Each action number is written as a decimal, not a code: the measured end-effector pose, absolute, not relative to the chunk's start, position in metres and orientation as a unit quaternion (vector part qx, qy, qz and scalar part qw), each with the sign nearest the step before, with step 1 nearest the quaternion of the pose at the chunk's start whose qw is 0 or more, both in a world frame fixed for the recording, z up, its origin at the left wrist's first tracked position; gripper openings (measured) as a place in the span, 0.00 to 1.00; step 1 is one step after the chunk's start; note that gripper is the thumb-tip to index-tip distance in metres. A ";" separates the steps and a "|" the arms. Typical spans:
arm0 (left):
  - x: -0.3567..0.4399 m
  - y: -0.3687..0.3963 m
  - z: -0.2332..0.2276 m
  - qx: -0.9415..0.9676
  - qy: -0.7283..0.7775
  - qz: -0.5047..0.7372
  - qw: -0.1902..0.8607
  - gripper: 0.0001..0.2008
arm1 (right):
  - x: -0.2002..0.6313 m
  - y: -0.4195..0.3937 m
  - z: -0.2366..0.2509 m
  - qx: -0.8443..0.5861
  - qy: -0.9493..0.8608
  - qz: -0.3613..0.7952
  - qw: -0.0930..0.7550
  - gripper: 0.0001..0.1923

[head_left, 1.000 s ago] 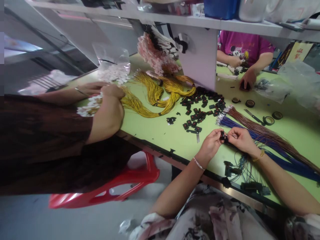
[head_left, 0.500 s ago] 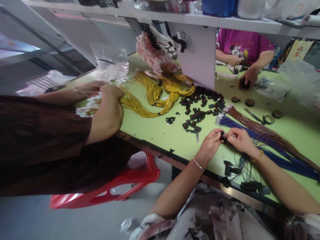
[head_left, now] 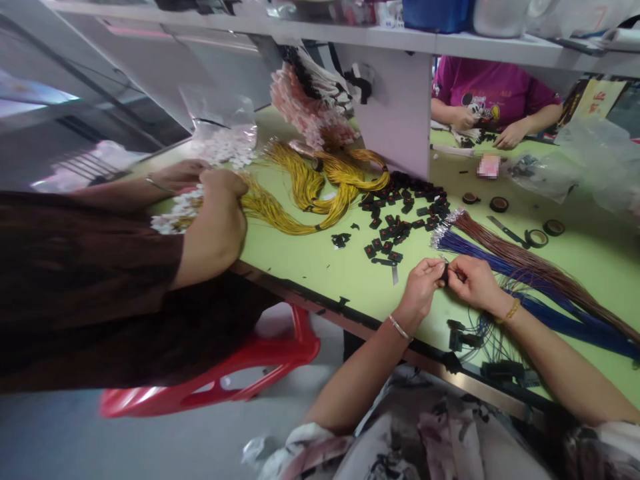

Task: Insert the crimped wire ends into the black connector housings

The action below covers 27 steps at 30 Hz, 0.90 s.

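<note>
Pinch grips on both sides: left hand (head_left: 423,287) and right hand (head_left: 473,283), fingers closed with next to no gap, have hold of one small black housing (head_left: 445,274) between them, right of centre in the frame; whether the right pinch also takes anything else, cannot tell. Two-handed hold presumably steadies so small a part. Brown wire bundle (head_left: 530,263) and blue wire bundle (head_left: 557,322) run off to the right edge, silvery ends (head_left: 439,238) just above the hands, probably for easy reach. Loose black housings (head_left: 399,231) lie spread up-left of the hands, likely so single pieces pick out readily. Held piece: dark, blocky, mostly covered by fingers; finer detail not resolved.
</note>
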State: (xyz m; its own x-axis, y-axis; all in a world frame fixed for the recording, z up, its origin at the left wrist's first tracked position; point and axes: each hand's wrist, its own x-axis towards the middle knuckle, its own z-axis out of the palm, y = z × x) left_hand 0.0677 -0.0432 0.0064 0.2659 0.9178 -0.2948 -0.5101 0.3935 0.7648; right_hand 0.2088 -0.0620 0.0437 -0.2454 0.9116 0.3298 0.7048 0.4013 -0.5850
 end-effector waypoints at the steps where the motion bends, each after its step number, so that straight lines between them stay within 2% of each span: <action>1: 0.068 -0.043 0.007 0.281 0.378 0.476 0.743 0.14 | 0.210 -0.062 0.044 -0.524 -0.769 0.170 0.323 0.07; 5: 0.068 -0.043 0.008 0.280 0.384 0.477 0.740 0.15 | 0.213 -0.062 0.041 -0.529 -0.751 0.225 0.324 0.07; 15: 0.069 -0.047 0.012 0.324 0.403 0.465 0.718 0.14 | 0.229 -0.046 0.045 -0.541 -0.741 0.248 0.311 0.09; 18: 0.072 -0.046 0.023 0.327 0.400 0.465 0.719 0.13 | 0.260 -0.007 0.048 -0.641 -0.673 0.154 0.336 0.10; 20: 0.075 -0.045 0.028 0.330 0.391 0.464 0.723 0.13 | 0.279 0.021 0.042 -0.719 -0.626 0.098 0.285 0.09; 23: 0.078 -0.043 0.029 0.328 0.385 0.460 0.730 0.13 | 0.295 0.051 0.028 -0.762 -0.614 0.089 0.188 0.09; 27: 0.077 -0.041 0.020 0.316 0.391 0.462 0.731 0.14 | 0.301 0.058 0.016 -0.768 -0.614 0.097 0.157 0.12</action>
State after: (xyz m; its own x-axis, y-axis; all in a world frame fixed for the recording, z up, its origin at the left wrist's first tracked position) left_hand 0.0769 -0.0415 0.0198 0.2676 0.9217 -0.2807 -0.4274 0.3746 0.8228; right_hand 0.3014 0.0579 0.0156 0.2279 0.9727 0.0446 0.9120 -0.1972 -0.3597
